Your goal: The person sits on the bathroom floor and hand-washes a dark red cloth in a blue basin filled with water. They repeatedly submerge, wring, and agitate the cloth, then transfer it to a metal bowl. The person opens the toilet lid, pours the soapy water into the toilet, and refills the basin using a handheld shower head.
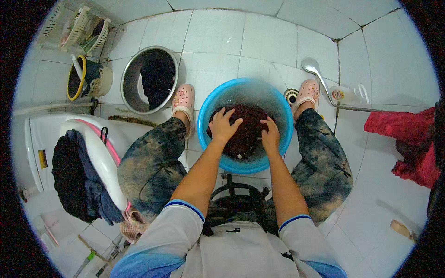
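Note:
A round blue basin (202, 121) stands on the floor between my feet. Inside it lies a dark reddish-brown heap of wet-looking cloth (245, 124). My left hand (224, 126) rests on the left part of the heap, palm down with fingers spread. At the right side of the basin, my right hand (270, 136) touches the cloth's edge, its fingers slightly bent and apart. Neither hand grips the cloth. A small pale spot shows on the cloth near the basin's front.
A metal basin (126, 88) with dark cloth (157, 76) stands at the back left. Dark garments (74, 176) hang over a white seat at left. A shower head (309, 65) and clear bottle (350, 94) lie right, near red cloth (408, 129). Pink clogs (184, 98) flank the blue basin.

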A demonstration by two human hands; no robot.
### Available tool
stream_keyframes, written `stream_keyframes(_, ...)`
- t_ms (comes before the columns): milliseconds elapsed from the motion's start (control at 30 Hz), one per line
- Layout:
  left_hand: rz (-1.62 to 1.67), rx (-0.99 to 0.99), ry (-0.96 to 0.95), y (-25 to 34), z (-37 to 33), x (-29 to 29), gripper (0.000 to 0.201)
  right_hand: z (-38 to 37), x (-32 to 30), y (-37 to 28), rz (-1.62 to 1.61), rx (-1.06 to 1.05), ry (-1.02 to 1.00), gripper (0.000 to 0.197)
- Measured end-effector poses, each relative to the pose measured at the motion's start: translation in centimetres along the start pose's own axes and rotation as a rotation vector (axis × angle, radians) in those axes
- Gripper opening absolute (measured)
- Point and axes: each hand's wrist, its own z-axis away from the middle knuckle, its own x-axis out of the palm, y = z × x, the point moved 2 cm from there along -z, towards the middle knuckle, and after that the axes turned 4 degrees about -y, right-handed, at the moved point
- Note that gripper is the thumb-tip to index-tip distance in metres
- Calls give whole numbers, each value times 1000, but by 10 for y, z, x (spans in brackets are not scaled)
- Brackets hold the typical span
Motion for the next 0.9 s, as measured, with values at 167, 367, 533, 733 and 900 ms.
stream_keyframes(167,-151,164,151,2,-6,43,61,-5,51,25,437,-38,14,61)
stream_keyframes(367,-57,-49,-181,-8,-39,71,68,-16,86,59,436,84,-95,58)
stream_keyframes(533,-50,54,35,-3,-50,57,71,-36,80,45,662,92,-191,39)
stream_keyframes(733,370,-123,348,-12,-32,68,30,-36,48,31,184,61,139,14)
stream_keyframes(900,1986,-699,261,18,59,69,37,-5,18,-49,-361,32,210,9)
